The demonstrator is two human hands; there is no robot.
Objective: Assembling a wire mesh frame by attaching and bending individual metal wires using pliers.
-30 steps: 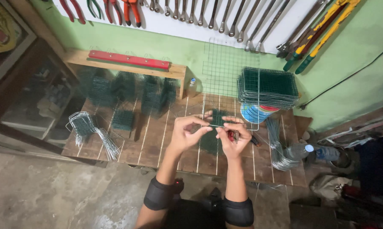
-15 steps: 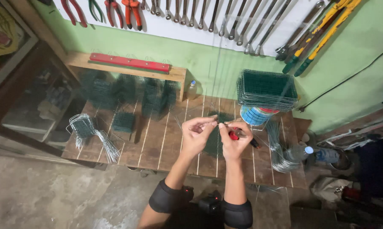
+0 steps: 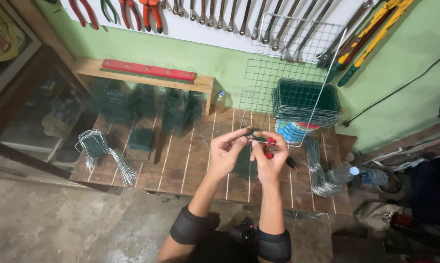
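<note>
Mesh baskets (image 3: pixel 305 102) and wire bundles (image 3: pixel 105 153) flank, seemingly, both hands.

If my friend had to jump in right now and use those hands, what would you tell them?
Left hand: fingertips pinch one end of a thin wire over the wooden bench.
Right hand: grips red-handled pliers closed on the same wire.
Under the hands lies a small green mesh piece.
Stack of green mesh baskets sits at the back right; bent wire bundle on the left; loose wires on the right.
Done: several baskets look finished and stacked.
Left: the wire in hand is not yet fixed to anything I can see.
</note>
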